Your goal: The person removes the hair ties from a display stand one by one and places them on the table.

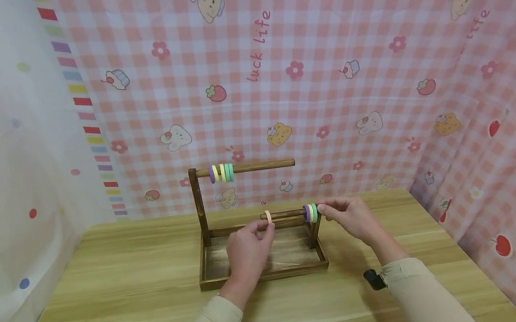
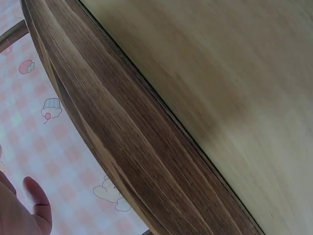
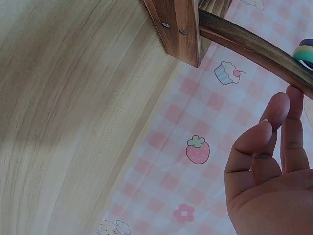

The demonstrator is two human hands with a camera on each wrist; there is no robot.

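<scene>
A dark wooden rack (image 1: 264, 276) has a tray base and two horizontal rods at different heights. At the free left end of the lower rod (image 1: 290, 213), my left hand (image 1: 249, 250) pinches a pale orange ring (image 1: 268, 217) that sits around or against the rod tip; which one, I cannot tell. Purple, yellow and green rings (image 1: 311, 213) are gathered at this rod's right end. Beside them, the fingertips of my right hand (image 1: 351, 217) touch the top of the short right post (image 3: 254, 46), fingers lightly bent. In the left wrist view the left fingers (image 2: 38, 203) show, but the ring is hidden.
On the upper rod (image 1: 263, 165) hang several purple, yellow and green rings (image 1: 222, 173), near the tall left post (image 1: 199, 208). The rack stands on a wood-grain table (image 1: 122, 290). A pink checked cloth (image 1: 344, 105) hangs behind, and a white dotted one (image 1: 1, 164) at left.
</scene>
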